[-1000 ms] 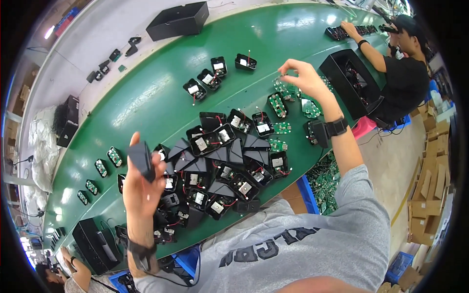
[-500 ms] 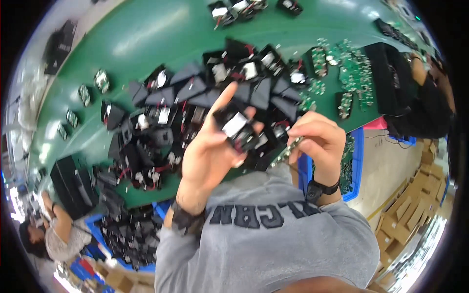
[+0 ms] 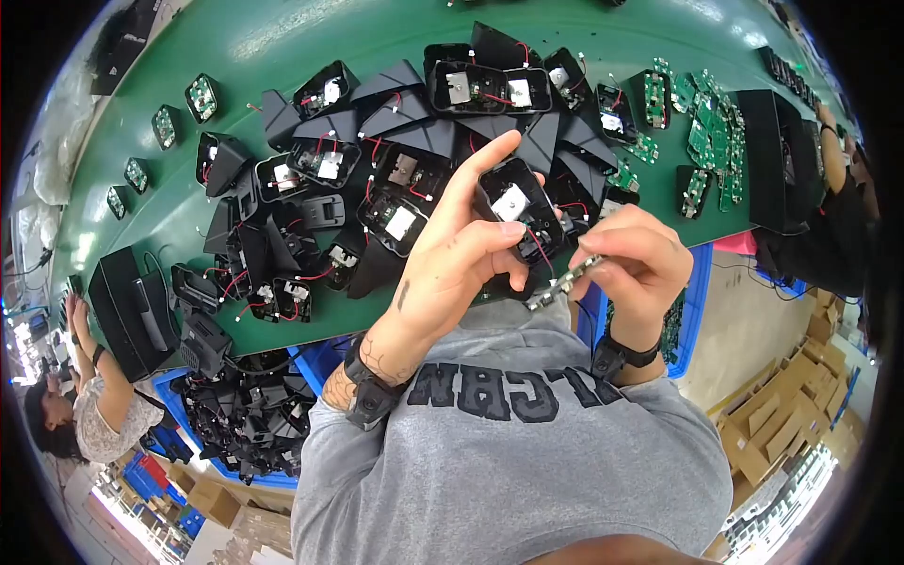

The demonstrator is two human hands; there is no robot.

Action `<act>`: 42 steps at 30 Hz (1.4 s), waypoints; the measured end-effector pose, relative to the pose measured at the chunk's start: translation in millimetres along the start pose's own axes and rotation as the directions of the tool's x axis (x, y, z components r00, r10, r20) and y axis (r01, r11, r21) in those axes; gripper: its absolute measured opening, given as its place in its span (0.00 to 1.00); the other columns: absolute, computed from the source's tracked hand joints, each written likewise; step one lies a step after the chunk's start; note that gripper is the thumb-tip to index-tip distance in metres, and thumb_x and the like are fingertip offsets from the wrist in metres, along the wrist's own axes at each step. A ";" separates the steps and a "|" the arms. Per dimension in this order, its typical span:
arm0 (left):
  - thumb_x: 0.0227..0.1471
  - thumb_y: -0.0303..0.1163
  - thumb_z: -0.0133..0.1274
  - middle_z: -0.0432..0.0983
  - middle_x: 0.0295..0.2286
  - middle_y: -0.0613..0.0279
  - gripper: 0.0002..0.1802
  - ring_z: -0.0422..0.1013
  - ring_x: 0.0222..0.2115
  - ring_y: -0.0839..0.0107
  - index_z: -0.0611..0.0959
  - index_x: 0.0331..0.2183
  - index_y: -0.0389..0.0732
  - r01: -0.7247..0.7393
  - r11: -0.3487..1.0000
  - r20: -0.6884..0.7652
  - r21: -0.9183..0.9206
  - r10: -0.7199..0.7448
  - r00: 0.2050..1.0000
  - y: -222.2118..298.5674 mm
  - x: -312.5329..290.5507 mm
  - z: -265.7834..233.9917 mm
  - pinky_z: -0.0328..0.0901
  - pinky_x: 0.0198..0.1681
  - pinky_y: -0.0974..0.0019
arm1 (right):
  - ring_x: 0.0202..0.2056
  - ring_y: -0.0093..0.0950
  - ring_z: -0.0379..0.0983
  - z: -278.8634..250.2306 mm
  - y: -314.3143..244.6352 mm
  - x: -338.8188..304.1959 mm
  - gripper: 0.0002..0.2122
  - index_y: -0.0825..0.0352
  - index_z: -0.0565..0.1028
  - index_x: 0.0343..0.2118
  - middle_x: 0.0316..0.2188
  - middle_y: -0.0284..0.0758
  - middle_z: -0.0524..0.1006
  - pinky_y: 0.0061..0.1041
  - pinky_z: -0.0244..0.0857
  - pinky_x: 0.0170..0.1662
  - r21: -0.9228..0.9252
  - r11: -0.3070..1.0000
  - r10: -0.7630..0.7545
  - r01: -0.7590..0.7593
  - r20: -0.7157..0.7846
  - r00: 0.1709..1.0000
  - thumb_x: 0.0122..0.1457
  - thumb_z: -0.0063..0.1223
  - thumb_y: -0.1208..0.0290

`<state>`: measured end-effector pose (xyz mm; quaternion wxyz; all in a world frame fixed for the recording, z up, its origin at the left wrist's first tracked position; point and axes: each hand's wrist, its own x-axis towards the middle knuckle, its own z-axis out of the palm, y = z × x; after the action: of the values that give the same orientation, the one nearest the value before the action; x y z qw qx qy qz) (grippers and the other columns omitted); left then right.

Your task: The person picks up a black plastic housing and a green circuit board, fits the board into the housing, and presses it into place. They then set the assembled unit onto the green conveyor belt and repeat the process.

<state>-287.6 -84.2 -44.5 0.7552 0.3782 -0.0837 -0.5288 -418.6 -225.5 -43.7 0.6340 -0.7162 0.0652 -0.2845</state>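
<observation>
My left hand (image 3: pixel 443 254) holds a small black plastic housing (image 3: pixel 537 209) with its open side up, thumb on the near edge and index finger stretched along the far side. Inside the housing sits a silvery-white block (image 3: pixel 510 203). A thin red and dark wire (image 3: pixel 540 247) runs from it toward the circuit board (image 3: pixel 563 284), its end close to the board; whether it is plugged in I cannot tell. Between thumb and fingers, my right hand (image 3: pixel 642 268) pinches this narrow board, seen nearly edge-on, just to the near right of the housing.
Several similar black housings (image 3: pixel 405 221) with red wires cover the green table (image 3: pixel 282 52). Loose green boards (image 3: pixel 711 132) lie at the right, beside a black box (image 3: pixel 767 160). Blue bins (image 3: pixel 174 391) with black parts stand below the table edge. Co-workers sit at both sides.
The housing in my left hand has moved up and right in the picture and is no longer blurred. My right hand has shifted slightly right with the board. The whole view has shifted a little.
</observation>
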 end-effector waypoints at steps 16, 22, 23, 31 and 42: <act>0.46 0.24 0.52 0.58 0.54 0.56 0.38 0.61 0.51 0.72 0.58 0.59 0.38 -0.015 0.989 0.172 0.145 -0.011 0.985 -16.2 -1.5 -4.1 0.62 0.50 0.68 | 0.30 0.28 0.72 7.7 12.9 17.9 0.14 0.67 0.82 0.37 0.28 0.33 0.78 0.25 0.65 0.37 -0.412 0.901 -0.149 0.131 -0.011 0.989 0.44 0.63 0.81; 0.44 0.17 0.53 0.57 0.53 0.59 0.43 0.59 0.52 0.73 0.55 0.61 0.41 -0.048 0.986 0.213 0.157 0.014 0.977 -19.0 -1.1 -1.0 0.61 0.52 0.68 | 0.37 0.30 0.72 3.8 16.9 20.8 0.15 0.63 0.82 0.37 0.30 0.32 0.75 0.28 0.66 0.40 -0.502 0.839 -0.189 0.210 0.095 0.977 0.43 0.64 0.79; 0.44 0.17 0.53 0.57 0.53 0.58 0.44 0.58 0.52 0.73 0.54 0.61 0.41 -0.062 0.982 0.212 0.177 0.024 0.977 -18.3 -1.2 -0.6 0.61 0.52 0.67 | 0.37 0.30 0.72 4.8 17.3 19.3 0.15 0.63 0.82 0.37 0.30 0.32 0.75 0.28 0.66 0.40 -0.502 0.839 -0.187 0.209 0.094 0.978 0.43 0.64 0.79; 0.41 0.14 0.50 0.56 0.54 0.55 0.52 0.58 0.55 0.68 0.46 0.64 0.44 -0.117 0.966 0.181 0.232 0.075 0.981 -20.7 -1.2 4.2 0.59 0.56 0.64 | 0.49 0.36 0.71 7.3 7.1 15.4 0.14 0.68 0.80 0.41 0.45 0.42 0.75 0.32 0.64 0.53 -0.388 0.921 0.028 -0.012 0.036 0.999 0.49 0.58 0.79; 0.41 0.10 0.46 0.53 0.56 0.54 0.55 0.59 0.56 0.68 0.40 0.66 0.49 -0.122 0.961 0.209 0.247 0.070 0.975 -13.7 -4.2 8.5 0.61 0.53 0.65 | 0.49 0.33 0.72 -1.4 3.1 11.7 0.17 0.75 0.75 0.46 0.44 0.43 0.77 0.30 0.64 0.52 -0.244 0.953 0.222 -0.182 0.147 0.964 0.57 0.53 0.68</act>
<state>-303.9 -86.8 -46.5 0.7123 0.4145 -0.2449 -0.5108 -408.7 -232.5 -42.9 0.5766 -0.7957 0.1153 -0.1453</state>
